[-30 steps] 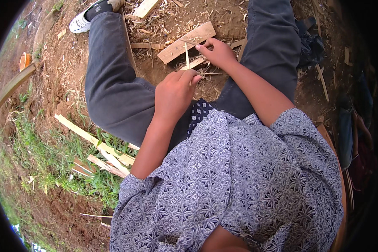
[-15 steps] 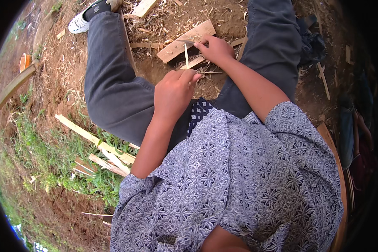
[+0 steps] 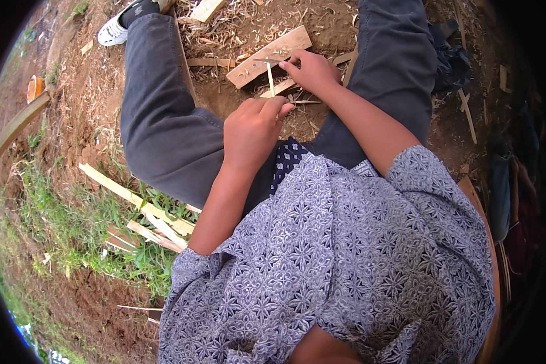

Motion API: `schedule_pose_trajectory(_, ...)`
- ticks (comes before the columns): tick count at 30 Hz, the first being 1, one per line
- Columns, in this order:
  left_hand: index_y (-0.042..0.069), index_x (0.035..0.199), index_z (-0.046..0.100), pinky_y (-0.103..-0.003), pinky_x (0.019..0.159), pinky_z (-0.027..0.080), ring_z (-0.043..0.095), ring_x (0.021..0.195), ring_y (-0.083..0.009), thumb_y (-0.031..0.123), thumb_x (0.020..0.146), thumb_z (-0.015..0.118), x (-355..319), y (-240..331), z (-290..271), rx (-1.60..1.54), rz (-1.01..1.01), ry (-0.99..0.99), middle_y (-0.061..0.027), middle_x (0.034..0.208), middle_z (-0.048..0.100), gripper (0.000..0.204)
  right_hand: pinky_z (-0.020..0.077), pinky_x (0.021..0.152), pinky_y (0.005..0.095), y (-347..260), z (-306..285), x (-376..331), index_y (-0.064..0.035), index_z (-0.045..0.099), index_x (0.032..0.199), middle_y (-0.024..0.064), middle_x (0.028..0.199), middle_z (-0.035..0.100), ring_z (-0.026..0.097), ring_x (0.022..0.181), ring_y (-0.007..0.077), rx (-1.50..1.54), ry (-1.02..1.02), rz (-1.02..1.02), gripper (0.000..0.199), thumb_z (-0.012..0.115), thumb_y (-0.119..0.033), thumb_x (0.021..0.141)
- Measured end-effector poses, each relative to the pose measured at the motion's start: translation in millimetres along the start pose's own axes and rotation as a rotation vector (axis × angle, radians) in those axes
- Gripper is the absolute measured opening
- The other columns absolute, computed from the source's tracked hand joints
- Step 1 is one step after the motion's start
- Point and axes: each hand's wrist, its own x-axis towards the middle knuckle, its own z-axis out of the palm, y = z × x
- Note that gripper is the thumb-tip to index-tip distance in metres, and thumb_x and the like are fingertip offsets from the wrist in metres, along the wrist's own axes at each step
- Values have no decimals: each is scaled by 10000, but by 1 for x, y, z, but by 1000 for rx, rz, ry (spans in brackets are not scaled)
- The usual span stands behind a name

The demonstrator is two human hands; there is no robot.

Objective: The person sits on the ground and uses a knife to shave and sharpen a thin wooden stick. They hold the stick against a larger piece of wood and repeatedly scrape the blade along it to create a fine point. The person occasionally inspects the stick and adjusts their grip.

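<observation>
My left hand [image 3: 252, 128] is closed, its fingers curled round the lower end of a thin, pale wooden strip [image 3: 270, 79] that points away from me. The fingers hide that end. Farther off and to the right, my right hand [image 3: 311, 71] is wrapped round a knife, whose handle is hidden in the fist. Its narrow, dark blade [image 3: 267, 60] points left and lies across the strip's far end. Just beyond the blade, a flat wooden board [image 3: 285, 48] rests at a slant on the ground.
Wood shavings and offcuts litter the brown soil between my outstretched legs. Several split pale slats [image 3: 136, 200] lie on grass to my left. A dark plastic bag [image 3: 452, 64] is beside my right leg. At the far left are a curved pole [image 3: 12, 133] and an orange object [image 3: 35, 88].
My left hand has shifted very slightly away from me and to the right, with the strip. My right hand and the knife stay almost in place.
</observation>
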Motion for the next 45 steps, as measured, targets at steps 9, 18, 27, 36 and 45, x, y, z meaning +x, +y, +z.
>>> schedule_pose_trajectory(9,67,1029,737,-408,676,535,710,776,-298,228,1061,615,0,-7,-7,-234,-235,-64,-99,827,754,204,558,782,416,18,0,5,-176,752,1026,54,970,769,744,931,234,199,75,13,446,686,-607,932)
schedule_pose_trajectory(18,45,1021,668,-483,726,521,687,808,-378,172,1077,564,-5,-10,1,-130,-144,-44,-145,810,699,173,537,735,431,-1,-9,-32,-180,750,1005,58,856,740,735,850,251,136,-73,-128,447,713,-616,911)
schedule_pose_trajectory(27,25,1000,653,-513,746,518,669,845,-412,116,1020,638,-2,-3,-2,-211,-99,-70,-185,867,687,94,551,766,403,7,-5,3,-144,766,1051,75,922,754,730,866,258,68,40,46,488,725,-609,912)
schedule_pose_trajectory(36,13,988,643,-515,778,517,661,877,-411,124,1006,660,-4,-4,-2,-195,-63,-78,-185,891,683,113,539,727,379,0,-14,-36,-115,761,1029,89,865,741,723,825,239,108,-64,-105,438,750,-541,927)
schedule_pose_trajectory(45,10,975,624,-511,786,516,654,879,-411,112,1009,647,-4,-6,-1,-199,-42,-72,-184,896,675,109,557,823,451,6,-2,-7,-179,759,1078,98,1035,774,745,987,295,127,15,-25,461,713,-605,909)
